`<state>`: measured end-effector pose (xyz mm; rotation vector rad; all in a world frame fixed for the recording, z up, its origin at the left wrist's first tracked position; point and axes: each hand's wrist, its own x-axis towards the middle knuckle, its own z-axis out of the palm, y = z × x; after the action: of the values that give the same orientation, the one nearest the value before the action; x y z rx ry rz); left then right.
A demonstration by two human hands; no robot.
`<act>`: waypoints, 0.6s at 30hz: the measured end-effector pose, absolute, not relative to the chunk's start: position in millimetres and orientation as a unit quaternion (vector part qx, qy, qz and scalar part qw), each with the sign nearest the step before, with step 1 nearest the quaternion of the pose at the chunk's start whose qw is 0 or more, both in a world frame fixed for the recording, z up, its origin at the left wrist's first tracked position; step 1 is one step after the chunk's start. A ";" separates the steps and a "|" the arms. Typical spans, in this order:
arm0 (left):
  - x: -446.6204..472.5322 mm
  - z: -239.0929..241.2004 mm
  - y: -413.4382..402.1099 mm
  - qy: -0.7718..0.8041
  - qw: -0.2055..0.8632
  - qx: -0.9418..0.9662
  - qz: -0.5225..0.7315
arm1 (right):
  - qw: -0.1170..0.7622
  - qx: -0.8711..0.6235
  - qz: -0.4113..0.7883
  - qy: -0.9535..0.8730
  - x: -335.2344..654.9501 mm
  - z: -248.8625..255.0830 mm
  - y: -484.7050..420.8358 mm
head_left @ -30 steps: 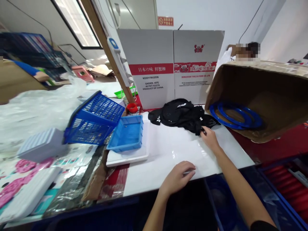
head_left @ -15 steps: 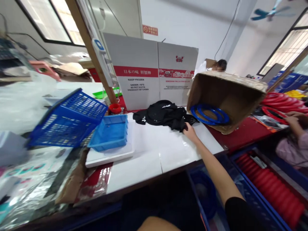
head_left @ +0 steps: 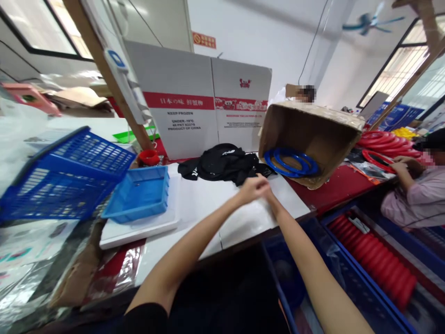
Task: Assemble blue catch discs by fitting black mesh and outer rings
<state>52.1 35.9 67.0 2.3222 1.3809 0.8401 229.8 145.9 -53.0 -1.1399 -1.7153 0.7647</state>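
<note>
My left hand and my right hand meet over the white work surface, just in front of a heap of black cloth with white print. Both look closed, their fingers curled in against each other. Anything small between them is hidden, and I cannot tell whether they touch the near edge of the cloth. Right of the heap, a cardboard box lies on its side, its mouth toward me, with blue rings inside.
On the left are a light-blue tray on a white slab and a tilted blue basket. A grey carton panel stands behind the cloth. At right, a co-worker handles a red ring, beside a crate of red rings.
My left arm has come into view, and its hand has joined the right one. My right hand has drawn slightly back from the cloth's edge. The view has swung a little to the right.
</note>
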 end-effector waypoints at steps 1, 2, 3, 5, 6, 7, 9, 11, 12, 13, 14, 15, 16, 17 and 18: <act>43.5 58.5 44.1 0.482 0.152 0.819 0.273 | 0.461 -0.481 0.312 -0.677 228.9 -51.8 148.4; 33.4 48.9 51.5 0.482 0.147 0.826 0.252 | 0.466 -0.497 0.316 -0.660 227.6 -49.5 151.6; 22.9 38.8 58.1 0.486 0.140 0.830 0.235 | 0.473 -0.508 0.320 -0.645 226.0 -45.9 155.3; 4.4 18.9 69.9 0.504 0.121 0.828 0.215 | 0.490 -0.519 0.327 -0.619 223.1 -37.1 160.2; -2.3 9.6 75.2 0.516 0.109 0.822 0.214 | 0.502 -0.522 0.327 -0.607 222.6 -33.9 158.7; -7.3 1.1 79.9 0.523 0.101 0.819 0.212 | 0.516 -0.524 0.325 -0.595 223.0 -33.5 152.1; -13.0 -13.5 87.6 0.531 0.085 0.818 0.202 | 0.546 -0.519 0.317 -0.575 228.1 -46.9 118.0; -15.9 -24.5 92.2 0.537 0.049 0.822 0.185 | 0.600 -0.476 0.334 -0.549 239.9 -81.8 53.4; -16.9 -28.3 93.5 0.536 0.036 0.825 0.177 | 0.613 -0.474 0.356 -0.523 248.2 -105.0 12.4; -17.6 -31.1 94.3 0.535 0.023 0.827 0.172 | 0.604 -0.503 0.374 -0.492 257.7 -129.2 -30.8; -17.8 -32.7 94.9 0.531 0.013 0.830 0.169 | 0.586 -0.547 0.385 -0.457 268.3 -152.6 -73.1; -17.7 -33.3 95.4 0.523 0.006 0.836 0.165 | 0.574 -0.581 0.388 -0.428 280.2 -173.5 -111.3; -17.1 -33.1 95.9 0.511 0.002 0.844 0.162 | 0.570 -0.612 0.380 -0.396 293.9 -191.3 -143.0; -16.4 -32.6 96.6 0.495 0.000 0.854 0.158 | 0.564 -0.648 0.364 -0.360 310.3 -205.8 -166.7; -15.7 -32.1 97.5 0.479 0.000 0.864 0.152 | 0.549 -0.687 0.346 -0.327 329.8 -217.5 -182.0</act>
<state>-15.7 97.5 -32.1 2.7159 1.5063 0.4785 329.8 -182.0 -217.5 -1.6273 -0.7733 0.8185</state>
